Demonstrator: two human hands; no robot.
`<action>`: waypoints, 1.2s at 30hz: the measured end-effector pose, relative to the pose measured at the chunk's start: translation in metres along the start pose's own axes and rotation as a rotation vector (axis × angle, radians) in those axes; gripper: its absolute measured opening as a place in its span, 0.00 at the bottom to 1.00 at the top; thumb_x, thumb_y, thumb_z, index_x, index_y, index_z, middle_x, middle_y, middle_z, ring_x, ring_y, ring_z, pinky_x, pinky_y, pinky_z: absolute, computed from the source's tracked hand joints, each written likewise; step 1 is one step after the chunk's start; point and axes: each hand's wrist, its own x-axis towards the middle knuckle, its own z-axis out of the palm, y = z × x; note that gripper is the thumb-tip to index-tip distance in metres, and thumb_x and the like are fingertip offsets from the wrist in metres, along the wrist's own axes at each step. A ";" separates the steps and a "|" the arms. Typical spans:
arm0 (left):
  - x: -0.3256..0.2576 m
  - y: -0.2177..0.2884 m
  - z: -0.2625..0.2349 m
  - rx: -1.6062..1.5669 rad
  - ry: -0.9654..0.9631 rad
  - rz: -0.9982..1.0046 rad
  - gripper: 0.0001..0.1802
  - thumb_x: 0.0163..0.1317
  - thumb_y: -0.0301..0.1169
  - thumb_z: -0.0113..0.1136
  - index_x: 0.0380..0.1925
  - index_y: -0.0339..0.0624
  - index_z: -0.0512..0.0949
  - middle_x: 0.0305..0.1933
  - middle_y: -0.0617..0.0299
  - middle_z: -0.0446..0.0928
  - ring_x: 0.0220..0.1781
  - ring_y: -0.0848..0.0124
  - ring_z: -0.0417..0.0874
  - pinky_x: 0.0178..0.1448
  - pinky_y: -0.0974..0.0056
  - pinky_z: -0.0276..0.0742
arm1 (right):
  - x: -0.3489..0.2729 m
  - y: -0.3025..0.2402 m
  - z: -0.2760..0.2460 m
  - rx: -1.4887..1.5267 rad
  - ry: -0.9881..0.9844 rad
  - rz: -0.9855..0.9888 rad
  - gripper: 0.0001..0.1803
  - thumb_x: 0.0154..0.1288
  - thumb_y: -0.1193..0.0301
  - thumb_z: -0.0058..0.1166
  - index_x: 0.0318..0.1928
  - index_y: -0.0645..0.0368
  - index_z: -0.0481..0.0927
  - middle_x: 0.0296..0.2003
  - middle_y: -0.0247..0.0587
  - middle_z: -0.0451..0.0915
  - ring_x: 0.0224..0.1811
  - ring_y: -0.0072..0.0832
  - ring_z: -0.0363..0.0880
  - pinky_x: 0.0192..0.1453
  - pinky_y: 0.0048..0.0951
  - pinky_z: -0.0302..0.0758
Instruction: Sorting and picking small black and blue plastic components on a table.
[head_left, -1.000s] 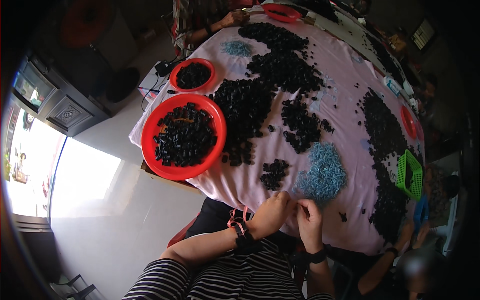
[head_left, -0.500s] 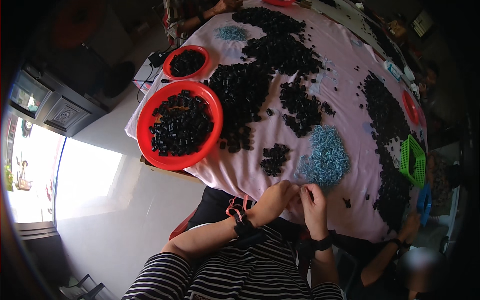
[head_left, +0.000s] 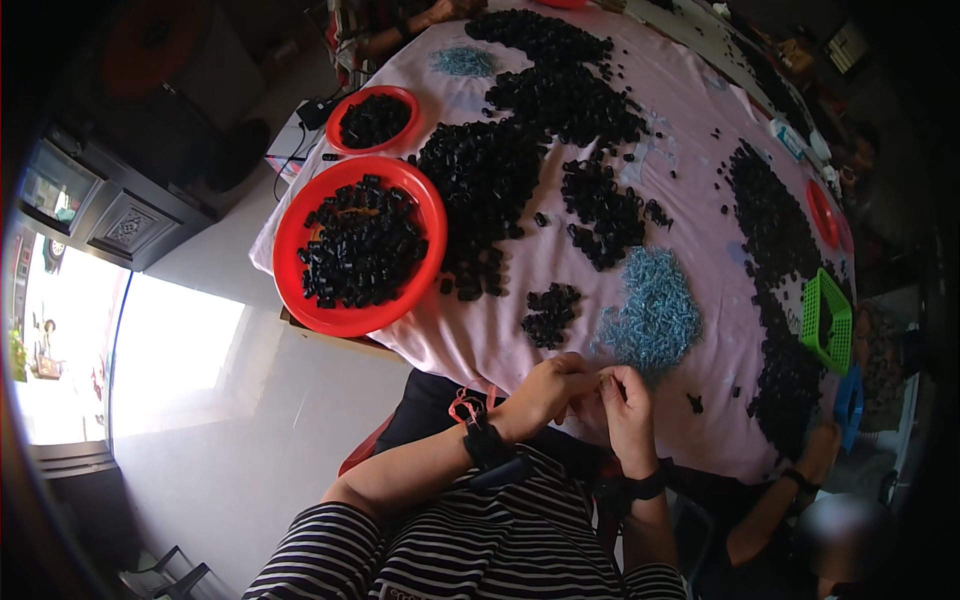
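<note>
At the near edge of the pink-covered table, my left hand (head_left: 548, 392) and my right hand (head_left: 630, 420) come together, fingertips almost touching. Both are closed in a pinch, and whatever they hold is too small or hidden to make out. Just beyond them lies a pile of small light-blue pieces (head_left: 655, 315), thin and pin-like. Left of that sits a small cluster of black cylindrical parts (head_left: 550, 315). Another group of black parts (head_left: 605, 215) lies farther off.
A large red basin (head_left: 288, 250) and a smaller red bowl (head_left: 412, 122) hold black parts at left. Long black heaps (head_left: 480, 180) run back along the pink cloth (head_left: 690, 190). A green basket (head_left: 828, 320) stands at right. A co-worker's hand (head_left: 822, 450) is near the right edge.
My left hand has shifted slightly up, its fingers still pinched beside the right. My right hand has hardly moved. The co-worker's arm at right has moved a little.
</note>
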 end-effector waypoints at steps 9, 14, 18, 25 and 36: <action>0.000 -0.001 0.009 0.151 0.110 0.080 0.18 0.73 0.37 0.60 0.47 0.29 0.78 0.32 0.57 0.82 0.29 0.73 0.84 0.27 0.70 0.76 | 0.001 0.004 -0.002 -0.062 0.070 0.011 0.07 0.77 0.72 0.54 0.40 0.63 0.77 0.31 0.32 0.76 0.34 0.18 0.72 0.39 0.24 0.71; 0.003 -0.013 0.008 0.380 0.141 0.363 0.15 0.70 0.32 0.63 0.47 0.30 0.80 0.34 0.56 0.83 0.32 0.71 0.87 0.29 0.68 0.79 | 0.001 0.002 -0.003 -0.135 0.069 -0.033 0.09 0.77 0.72 0.55 0.38 0.63 0.77 0.28 0.30 0.75 0.32 0.17 0.71 0.37 0.24 0.70; -0.006 0.005 0.010 0.272 0.094 0.213 0.15 0.72 0.34 0.61 0.45 0.29 0.80 0.34 0.56 0.83 0.33 0.71 0.87 0.30 0.68 0.80 | 0.001 -0.009 -0.002 0.005 0.050 0.071 0.13 0.78 0.68 0.55 0.35 0.63 0.77 0.28 0.29 0.74 0.30 0.16 0.69 0.35 0.23 0.69; 0.005 -0.015 -0.001 0.330 -0.043 0.431 0.18 0.75 0.40 0.55 0.45 0.32 0.81 0.33 0.58 0.83 0.33 0.73 0.86 0.26 0.71 0.76 | -0.002 -0.008 -0.004 0.078 -0.047 0.182 0.13 0.81 0.64 0.52 0.40 0.59 0.78 0.29 0.24 0.73 0.30 0.11 0.68 0.35 0.17 0.68; 0.000 -0.005 0.007 0.380 0.140 0.142 0.17 0.74 0.36 0.57 0.47 0.28 0.79 0.36 0.56 0.80 0.32 0.70 0.87 0.27 0.67 0.78 | -0.001 -0.002 -0.007 0.040 0.041 0.181 0.12 0.82 0.65 0.50 0.38 0.57 0.77 0.28 0.23 0.70 0.30 0.10 0.66 0.33 0.17 0.66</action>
